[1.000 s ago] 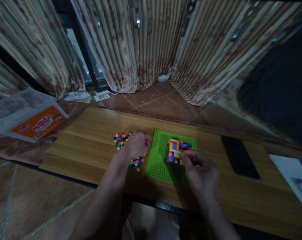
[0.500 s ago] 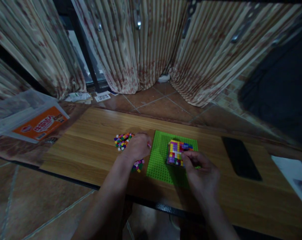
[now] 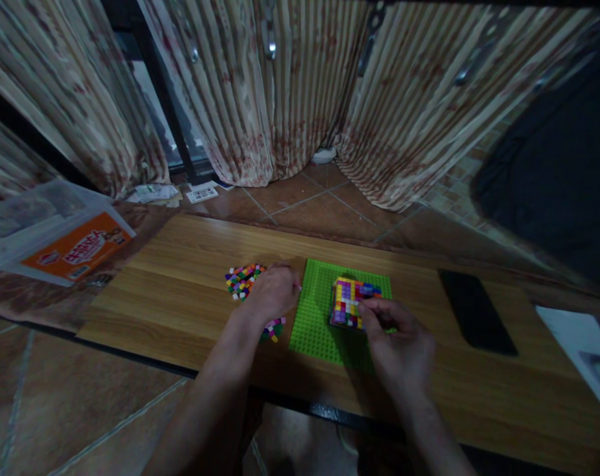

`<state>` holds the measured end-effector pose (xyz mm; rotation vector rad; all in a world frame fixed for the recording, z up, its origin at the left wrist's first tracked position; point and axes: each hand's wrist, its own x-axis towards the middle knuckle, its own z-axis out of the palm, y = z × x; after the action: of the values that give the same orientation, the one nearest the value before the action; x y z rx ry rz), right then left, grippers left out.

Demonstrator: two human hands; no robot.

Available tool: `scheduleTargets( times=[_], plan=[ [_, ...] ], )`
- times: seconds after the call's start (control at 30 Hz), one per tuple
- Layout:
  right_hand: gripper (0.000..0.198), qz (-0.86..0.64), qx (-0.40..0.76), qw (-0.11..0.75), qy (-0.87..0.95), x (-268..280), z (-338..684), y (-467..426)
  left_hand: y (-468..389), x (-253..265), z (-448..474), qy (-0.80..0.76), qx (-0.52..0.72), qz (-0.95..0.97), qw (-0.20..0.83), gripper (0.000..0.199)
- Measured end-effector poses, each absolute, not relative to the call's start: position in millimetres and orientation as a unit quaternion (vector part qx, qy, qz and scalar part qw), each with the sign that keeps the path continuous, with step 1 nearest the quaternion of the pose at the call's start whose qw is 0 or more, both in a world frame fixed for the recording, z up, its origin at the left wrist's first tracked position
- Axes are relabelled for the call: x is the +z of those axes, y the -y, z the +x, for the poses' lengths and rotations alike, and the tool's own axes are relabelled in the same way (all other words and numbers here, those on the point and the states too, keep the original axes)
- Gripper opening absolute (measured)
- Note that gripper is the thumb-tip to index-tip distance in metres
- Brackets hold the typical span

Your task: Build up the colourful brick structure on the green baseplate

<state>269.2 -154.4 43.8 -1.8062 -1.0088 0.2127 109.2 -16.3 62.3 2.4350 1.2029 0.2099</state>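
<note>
- Head view, surroundings: wood-grain table [image 3: 145, 297] runs across the frame; green studded plate [image 3: 312, 324] lies flat near its middle.
- Multicoloured brick build [image 3: 346, 301] sits over the plate, toward its right side; yellow, purple, white and red studs visible, blue and orange at its far right corner.
- Loose small bricks [image 3: 241, 280] on the table, left of the plate; a second patch shows nearer the wearer.
- Flat black slab [image 3: 475, 311] right of the plate, well apart from it; white flat item [image 3: 577, 350] at the table's right end.
- Clear plastic bin [image 3: 46, 208] with orange label beyond the left end; striped curtains [image 3: 300, 86] behind.
- In the way: left hand [image 3: 274, 289] hides the middle of the loose bricks; right hand [image 3: 403, 337] covers the build's near right corner and part of the plate's right edge.
- Left pose: back of hand up, wrist bent over bricks, fingers curled beside the plate's left edge. Small pinkish piece at the tips; cannot tell whether gripped.
- Right pose: forearm angled in from lower right, thumb and forefinger close together, at the build's right side. Narrow gap; contents hidden, grip cannot be told.
</note>
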Motion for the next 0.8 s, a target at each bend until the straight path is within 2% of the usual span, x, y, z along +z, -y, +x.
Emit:
scheduleTargets(
  times=[0.1, 0.3, 0.4, 0.57, 0.8],
  plan=[
    [0.015, -0.745, 0.085, 0.510, 0.422, 47, 268, 154, 15, 64, 108, -0.409, 0.103, 0.869, 0.257, 0.014],
    [0.016, -0.682, 0.090, 0.553, 0.470, 52, 261, 154, 21, 73, 114, -0.252, 0.150, 0.798, 0.527, 0.021],
    [0.017, -0.652, 0.118, 0.553, 0.505, 53, 259, 154, 27, 76, 119, -0.206, 0.159, 0.748, 0.610, 0.019],
    [0.016, -0.630, 0.125, 0.554, 0.530, 54, 260, 154, 33, 74, 126, -0.163, 0.169, 0.697, 0.678, 0.017],
    [0.012, -0.624, 0.136, 0.577, 0.510, 54, 261, 155, 37, 70, 133, -0.154, 0.175, 0.675, 0.700, 0.019]
  ],
)
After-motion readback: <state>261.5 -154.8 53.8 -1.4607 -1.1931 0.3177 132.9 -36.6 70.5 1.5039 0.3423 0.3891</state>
